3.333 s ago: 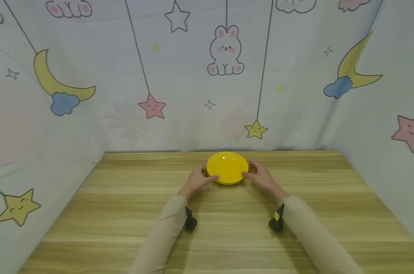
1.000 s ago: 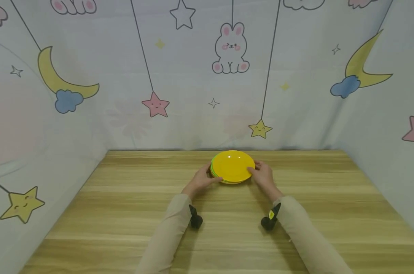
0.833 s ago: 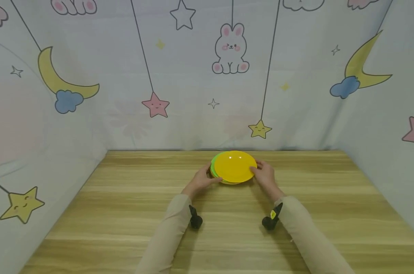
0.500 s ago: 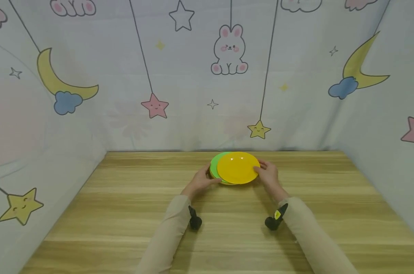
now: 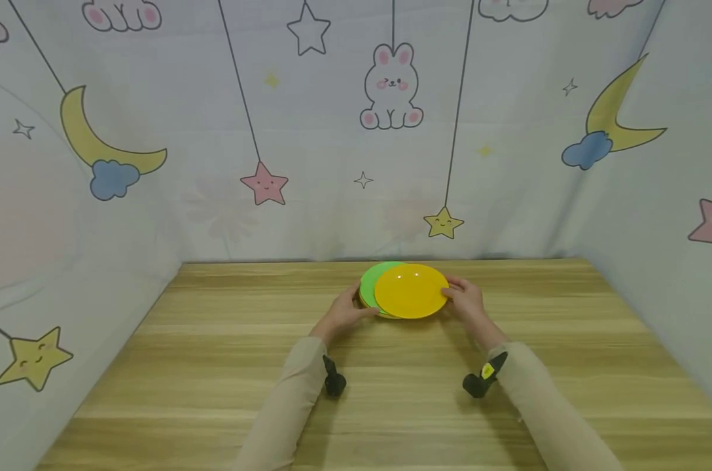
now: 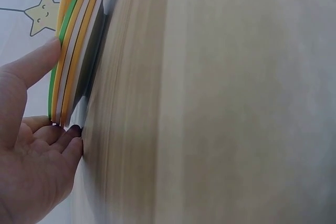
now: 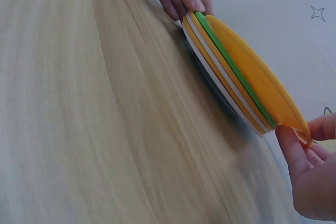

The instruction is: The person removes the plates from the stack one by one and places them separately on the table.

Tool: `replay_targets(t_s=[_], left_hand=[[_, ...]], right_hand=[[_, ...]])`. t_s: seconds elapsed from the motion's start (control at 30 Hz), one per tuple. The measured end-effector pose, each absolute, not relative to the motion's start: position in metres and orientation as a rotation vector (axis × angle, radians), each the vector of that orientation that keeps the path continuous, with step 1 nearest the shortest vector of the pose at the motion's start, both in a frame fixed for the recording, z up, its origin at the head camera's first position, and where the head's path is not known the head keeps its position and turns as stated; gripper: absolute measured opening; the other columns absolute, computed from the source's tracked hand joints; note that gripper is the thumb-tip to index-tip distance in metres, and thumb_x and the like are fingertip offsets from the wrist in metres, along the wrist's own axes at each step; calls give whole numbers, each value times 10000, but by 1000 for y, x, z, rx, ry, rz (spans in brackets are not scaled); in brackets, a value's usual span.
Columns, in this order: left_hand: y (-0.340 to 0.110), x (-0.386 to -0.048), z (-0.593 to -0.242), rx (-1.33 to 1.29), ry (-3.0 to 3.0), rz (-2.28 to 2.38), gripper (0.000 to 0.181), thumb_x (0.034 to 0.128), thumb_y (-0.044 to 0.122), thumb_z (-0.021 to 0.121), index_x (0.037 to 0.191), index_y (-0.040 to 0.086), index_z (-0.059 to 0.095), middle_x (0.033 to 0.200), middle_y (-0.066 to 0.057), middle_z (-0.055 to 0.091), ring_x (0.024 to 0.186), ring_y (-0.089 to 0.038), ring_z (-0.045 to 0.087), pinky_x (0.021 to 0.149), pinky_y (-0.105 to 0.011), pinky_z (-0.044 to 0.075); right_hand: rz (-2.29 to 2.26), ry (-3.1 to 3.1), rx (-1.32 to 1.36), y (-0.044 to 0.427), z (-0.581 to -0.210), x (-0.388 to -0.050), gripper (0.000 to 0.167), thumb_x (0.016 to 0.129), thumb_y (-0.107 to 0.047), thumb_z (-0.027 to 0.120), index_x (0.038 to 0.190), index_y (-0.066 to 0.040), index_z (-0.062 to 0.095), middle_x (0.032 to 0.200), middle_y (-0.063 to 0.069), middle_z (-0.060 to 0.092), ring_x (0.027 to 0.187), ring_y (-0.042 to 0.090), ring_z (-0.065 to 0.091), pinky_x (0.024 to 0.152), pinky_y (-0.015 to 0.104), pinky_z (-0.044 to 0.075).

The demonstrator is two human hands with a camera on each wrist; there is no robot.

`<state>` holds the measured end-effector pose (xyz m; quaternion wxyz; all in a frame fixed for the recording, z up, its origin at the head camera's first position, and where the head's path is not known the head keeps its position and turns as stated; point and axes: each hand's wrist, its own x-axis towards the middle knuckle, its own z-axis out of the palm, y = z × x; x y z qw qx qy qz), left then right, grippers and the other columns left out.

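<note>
My right hand (image 5: 469, 304) pinches the right rim of a yellow-orange plate (image 5: 411, 291), thumb on one face and fingers on the other. This plate lies shifted right over a stack of plates, leaving a crescent of the green plate (image 5: 368, 288) below it uncovered. In the right wrist view, the yellow-orange plate (image 7: 257, 72) tilts away from the stack on the right hand's side. Green, orange and white rims (image 7: 223, 72) are layered beneath it. My left hand (image 5: 338, 314) holds the stack's left side, its thumb at the rims and its fingers low beside the table.
The wood-grain table (image 5: 391, 405) stretches out in front of the plates and to both sides. A pale curtain (image 5: 320, 131) printed with a rabbit, stars and moons hangs behind the table. Each wrist bears a small black camera (image 5: 334, 379).
The yellow-orange plate has slid right with my right hand, baring the green plate under it. Earlier it sat squarely on the stack. The left hand has stayed at the stack's left side.
</note>
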<state>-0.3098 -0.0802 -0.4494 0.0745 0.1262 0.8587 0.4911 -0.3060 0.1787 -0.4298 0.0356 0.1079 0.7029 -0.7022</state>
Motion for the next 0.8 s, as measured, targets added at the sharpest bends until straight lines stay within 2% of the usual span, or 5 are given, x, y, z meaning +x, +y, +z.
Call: replay_targets(t_s=[0.13, 0.27, 0.37, 0.53, 0.8], left_hand=[[-80, -310, -450, 376, 2576, 1472, 815, 799, 275, 699, 1438, 82, 232, 1437, -110, 327, 1312, -256, 302, 1085, -402, 250], [-81, -310, -450, 380, 2572, 1473, 812, 801, 277, 697, 1438, 80, 232, 1433, -113, 332, 1307, -259, 310, 1081, -406, 259], [-80, -310, -450, 367, 2576, 1464, 813, 801, 280, 698, 1438, 80, 233, 1433, -111, 334, 1304, -255, 315, 1081, -399, 260], [-80, -309, -449, 341, 2572, 1456, 819, 806, 278, 692, 1439, 64, 219, 1447, -116, 308, 1316, -266, 295, 1085, -402, 251], [-80, -308, -449, 383, 2582, 1468, 790, 802, 279, 696, 1428, 71, 260, 1424, -104, 352, 1307, -245, 314, 1085, -393, 252]], right_hand=[[-2152, 2108, 269, 184, -428, -302, 468, 905, 17, 450, 1360, 44, 344, 1379, 231, 367, 1161, 275, 467, 940, 363, 438], [-2133, 2084, 220, 187, -423, -295, 491, 902, 0, 473, 1372, 28, 333, 1367, 236, 371, 921, 135, 590, 878, 325, 488], [-2165, 2024, 211, 187, -421, -289, 505, 896, 3, 487, 1375, 27, 330, 1271, 208, 463, 753, 54, 601, 787, 267, 528], [-2257, 1897, 242, 185, -418, -282, 521, 885, 40, 476, 1380, 32, 315, 1050, 73, 554, 689, 59, 605, 643, 188, 538], [-2331, 1826, 324, 180, -417, -274, 547, 882, 73, 441, 1399, 24, 270, 1357, 205, 364, 725, 57, 596, 649, 180, 536]])
